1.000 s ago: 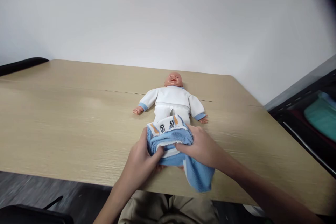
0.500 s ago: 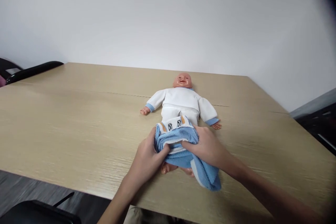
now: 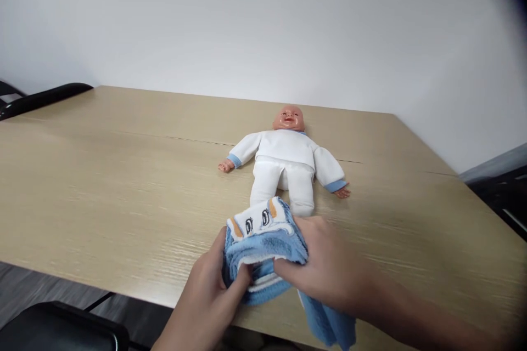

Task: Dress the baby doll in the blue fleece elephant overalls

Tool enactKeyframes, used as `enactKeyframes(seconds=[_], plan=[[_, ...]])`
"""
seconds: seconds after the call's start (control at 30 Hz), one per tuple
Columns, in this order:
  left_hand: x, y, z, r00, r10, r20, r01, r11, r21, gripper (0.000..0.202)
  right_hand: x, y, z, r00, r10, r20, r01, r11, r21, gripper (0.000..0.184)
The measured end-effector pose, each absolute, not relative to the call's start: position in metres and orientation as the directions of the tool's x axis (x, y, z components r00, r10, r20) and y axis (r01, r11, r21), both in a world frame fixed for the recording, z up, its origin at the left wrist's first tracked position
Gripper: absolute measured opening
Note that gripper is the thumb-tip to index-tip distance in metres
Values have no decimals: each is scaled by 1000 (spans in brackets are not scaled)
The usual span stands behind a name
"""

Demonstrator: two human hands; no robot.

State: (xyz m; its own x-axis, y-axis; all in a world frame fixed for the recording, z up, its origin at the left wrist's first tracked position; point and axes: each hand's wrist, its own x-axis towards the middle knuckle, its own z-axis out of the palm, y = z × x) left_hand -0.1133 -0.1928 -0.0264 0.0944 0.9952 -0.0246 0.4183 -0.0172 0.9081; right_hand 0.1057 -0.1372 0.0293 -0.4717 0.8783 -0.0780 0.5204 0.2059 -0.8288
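Observation:
A blue and white terry garment (image 3: 267, 247) with embroidered eyes and orange patches is bunched up near the table's front edge. My left hand (image 3: 214, 285) grips its left side, thumb tucked into the opening. On its right side my right hand (image 3: 325, 263) is closed on the cloth, thumb also at the opening, and a blue end hangs below that hand. Just beyond, a baby doll (image 3: 284, 148) lies on its back, arms spread, in a white top with blue cuffs. Its white cloth legs show down to about the knees; the garment hides its feet.
The doll lies on a wide wooden table (image 3: 123, 186) that meets a white wall (image 3: 247, 22). A black chair (image 3: 61, 326) stands at the front left, another black chair back (image 3: 45, 100) at the far left. Something dark (image 3: 502, 192) is at the right edge.
Both hands have drawn the garment toward me and a little left, off the doll's lower body. More of the doll's white legs shows. The view has tipped downward.

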Motion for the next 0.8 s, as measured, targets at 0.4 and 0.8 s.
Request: enactKeyframes(seconds=[0.4,0.8], plan=[[-109,-187,-49,127,981,-145,594,42,803,34,108,-140,0,-487,869,-90,682,313,-661,12],[-95,-194,-61,120,993,-23,514,-42,856,28,111,-149,4,-479,872,-100,646,273,-713,35]])
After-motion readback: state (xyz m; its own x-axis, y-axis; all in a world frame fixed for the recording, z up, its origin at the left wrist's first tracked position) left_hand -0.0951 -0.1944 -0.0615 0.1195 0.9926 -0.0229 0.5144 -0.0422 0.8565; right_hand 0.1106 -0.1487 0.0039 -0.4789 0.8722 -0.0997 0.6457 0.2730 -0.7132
